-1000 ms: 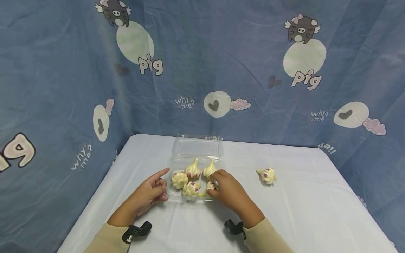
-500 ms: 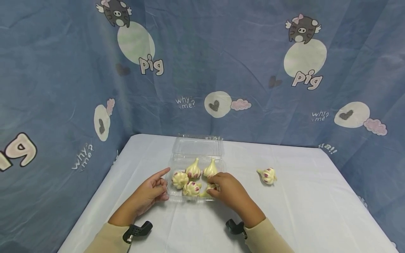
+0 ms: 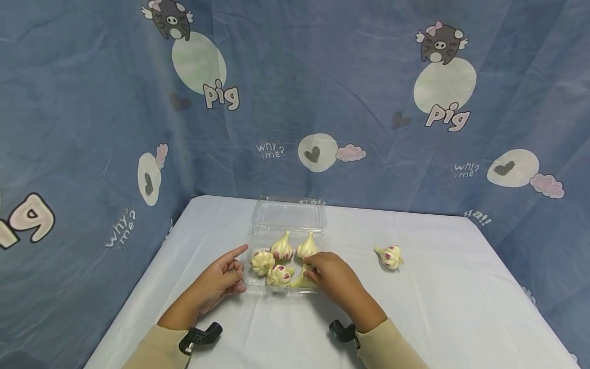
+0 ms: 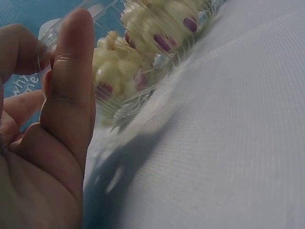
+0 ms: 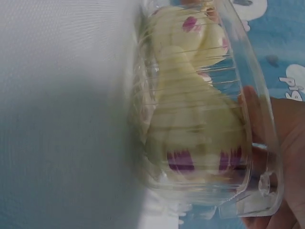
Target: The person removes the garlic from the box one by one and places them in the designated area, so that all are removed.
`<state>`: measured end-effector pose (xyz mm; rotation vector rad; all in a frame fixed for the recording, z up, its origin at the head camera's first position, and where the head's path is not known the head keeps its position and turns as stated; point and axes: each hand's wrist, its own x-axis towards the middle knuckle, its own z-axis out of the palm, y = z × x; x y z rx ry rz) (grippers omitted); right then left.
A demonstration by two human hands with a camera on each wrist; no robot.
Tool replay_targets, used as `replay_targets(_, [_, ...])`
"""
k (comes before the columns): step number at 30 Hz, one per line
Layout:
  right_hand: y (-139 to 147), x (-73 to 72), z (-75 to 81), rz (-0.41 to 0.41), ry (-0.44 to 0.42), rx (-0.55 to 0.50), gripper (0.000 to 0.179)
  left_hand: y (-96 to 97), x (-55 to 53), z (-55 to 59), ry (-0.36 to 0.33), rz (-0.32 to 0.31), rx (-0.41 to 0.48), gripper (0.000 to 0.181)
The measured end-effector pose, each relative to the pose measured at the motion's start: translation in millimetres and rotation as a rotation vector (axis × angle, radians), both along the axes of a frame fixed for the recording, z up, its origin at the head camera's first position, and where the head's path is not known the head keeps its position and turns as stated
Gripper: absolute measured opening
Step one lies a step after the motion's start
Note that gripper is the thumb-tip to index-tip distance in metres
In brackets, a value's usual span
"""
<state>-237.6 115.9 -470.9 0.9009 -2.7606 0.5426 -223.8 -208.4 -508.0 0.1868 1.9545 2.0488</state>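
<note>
Garlic bulbs sit in a clear clamshell, the left hand at its left wall, index straight; the right hand pinches the near-right bulb, stem left; farther right, nearer that hand, a loose bulb, stem leftward.

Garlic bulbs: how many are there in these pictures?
6. In the clear container: two bulbs at the back, one at left, one at front middle, one at front right, partly covered by the right hand; another on the table at right.

Hands at clear box of garlic bulbs
</note>
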Motion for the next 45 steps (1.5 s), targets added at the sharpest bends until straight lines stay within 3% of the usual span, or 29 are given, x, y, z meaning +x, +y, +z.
replay_targets(13, [-1,-0.3,3.7,-0.004,-0.032,0.004,0.037,-1.0,0.4,0.1,-0.002,-0.001,-0.004,0.077])
replay_targets(28, [5,2.9,5.8,-0.054,-0.075,-0.099,0.035,-2.3,-1.1,-3.6,0.019,-0.034,0.002,0.077])
replay_targets(45, [13,1.5,8.0,-0.058,-0.121,-0.261,0.037,-1.9,-1.5,-4.3,0.016,-0.02,-0.009,0.075])
